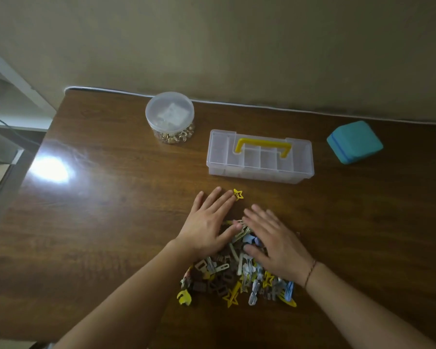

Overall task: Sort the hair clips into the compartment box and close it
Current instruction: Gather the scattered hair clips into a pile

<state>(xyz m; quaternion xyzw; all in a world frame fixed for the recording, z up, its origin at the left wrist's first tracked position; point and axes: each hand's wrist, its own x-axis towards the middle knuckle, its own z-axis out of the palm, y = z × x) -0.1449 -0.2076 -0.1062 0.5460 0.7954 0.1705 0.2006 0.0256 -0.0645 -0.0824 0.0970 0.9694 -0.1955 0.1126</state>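
Observation:
A heap of hair clips [233, 278] in yellow, brown, white and blue lies on the wooden table [98, 222] in front of me. My left hand [209, 222] lies flat with straight fingers on the heap's far left edge. Its fingertips touch a lone yellow star clip [238, 194]. My right hand [272, 241] lies flat, fingers spread, on the heap's far right part. Beyond the hands stands the clear compartment box [260, 170] with a yellow handle [263, 144], its lid down. The compartments look bare through the lid.
A round clear tub [170, 117] with a lid, holding small gold items, stands at the back left. A teal square case [354, 142] sits at the back right. The wall runs along the table's far edge; the table's left edge drops off.

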